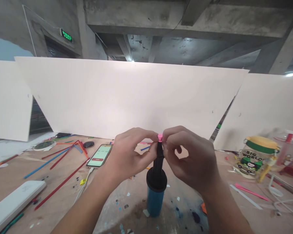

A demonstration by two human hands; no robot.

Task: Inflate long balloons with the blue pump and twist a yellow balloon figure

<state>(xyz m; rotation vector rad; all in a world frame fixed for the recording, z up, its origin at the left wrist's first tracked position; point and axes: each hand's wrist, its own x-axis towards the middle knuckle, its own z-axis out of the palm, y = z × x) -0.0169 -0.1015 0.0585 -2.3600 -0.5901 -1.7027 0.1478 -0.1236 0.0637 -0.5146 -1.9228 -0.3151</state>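
Observation:
A hand balloon pump with a blue barrel (pixel 155 202) and a black top (pixel 157 179) stands upright on the table in front of me. Its black nozzle points up, and a small pink piece, by its look a balloon (pixel 160 137), sits at the tip. My left hand (pixel 134 148) pinches the balloon and nozzle tip from the left, thumb and index finger closed on them. From the right, my right hand (pixel 189 152) pinches the same spot, its other fingers curled. How much of the balloon the fingertips hide I cannot tell.
A phone (pixel 99 156) with a cable lies left, near red and blue sticks (pixel 63 185) and a white power strip-like bar (pixel 17 200). A "BIG WORLD" jar (pixel 255 159) stands right, near a pink stick (pixel 251 192). White boards (pixel 132 97) wall off the back.

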